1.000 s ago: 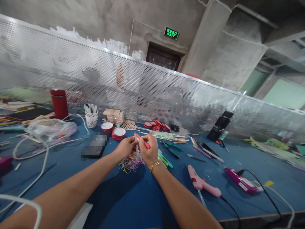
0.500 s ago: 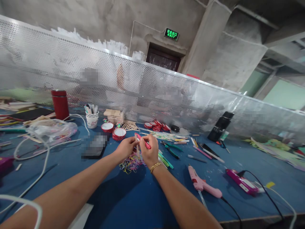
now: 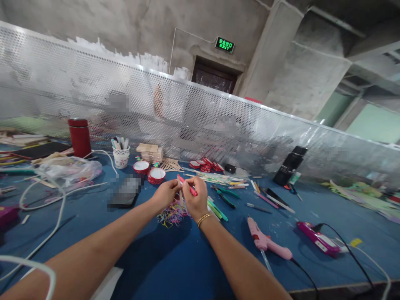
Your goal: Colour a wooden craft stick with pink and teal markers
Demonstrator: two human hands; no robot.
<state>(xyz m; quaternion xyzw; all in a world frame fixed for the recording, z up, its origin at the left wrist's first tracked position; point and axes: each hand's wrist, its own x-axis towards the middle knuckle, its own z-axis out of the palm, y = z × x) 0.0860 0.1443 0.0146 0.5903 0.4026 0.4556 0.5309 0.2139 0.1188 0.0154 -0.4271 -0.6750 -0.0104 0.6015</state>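
Observation:
My left hand [image 3: 167, 194] is closed on a flat wooden craft stick [image 3: 181, 196], held nearly upright. My right hand [image 3: 195, 198], with a gold bracelet at the wrist, grips a pink-red marker pen [image 3: 193, 191] whose upper end meets the top of the stick. Whether the pen's tip is touching the wood is too small to tell. Just below both hands lies a pile of coloured rubber bands [image 3: 173, 215]. Green pens [image 3: 218, 209] rest beside my right wrist.
Left of my hands lie a phone [image 3: 126, 191], red-rimmed round pieces [image 3: 156, 176] and a paper cup of markers [image 3: 121, 157]. To the right are pliers [image 3: 225, 196], a pink glue gun [image 3: 265, 241] and a purple power strip [image 3: 317, 238]. A perforated metal screen [image 3: 200, 125] stands behind.
The pink-red pen has turned slightly in my right hand, and its upper end sits closer to the stick. My hands have otherwise barely moved.

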